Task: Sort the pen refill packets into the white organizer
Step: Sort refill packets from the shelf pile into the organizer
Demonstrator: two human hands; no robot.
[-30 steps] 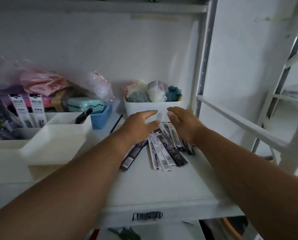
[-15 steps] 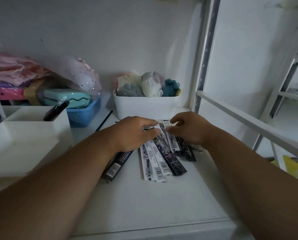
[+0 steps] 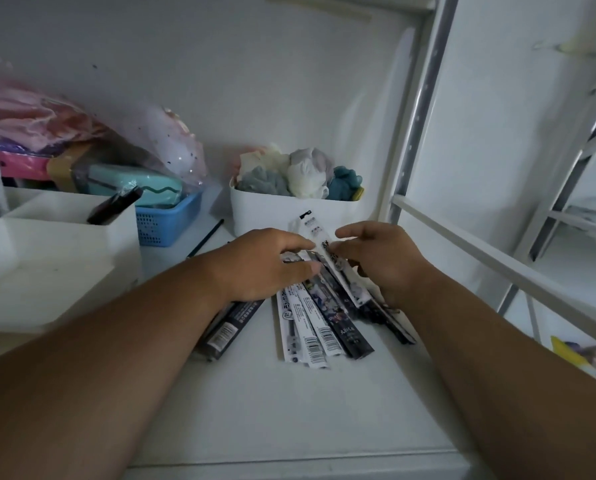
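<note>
Lifted since earlier, one white packet (image 3: 327, 258) tilts up between left hand (image 3: 265, 265) and right hand (image 3: 386, 261), both pinching it above the packet pile (image 3: 320, 323), fingertips partly hidden.

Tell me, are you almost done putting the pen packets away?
Not nearly. Done: one dark packet already stands in the white organizer. In hand: the left hand and right hand are lifting one white packet. Left: the packets on the shelf.
</note>
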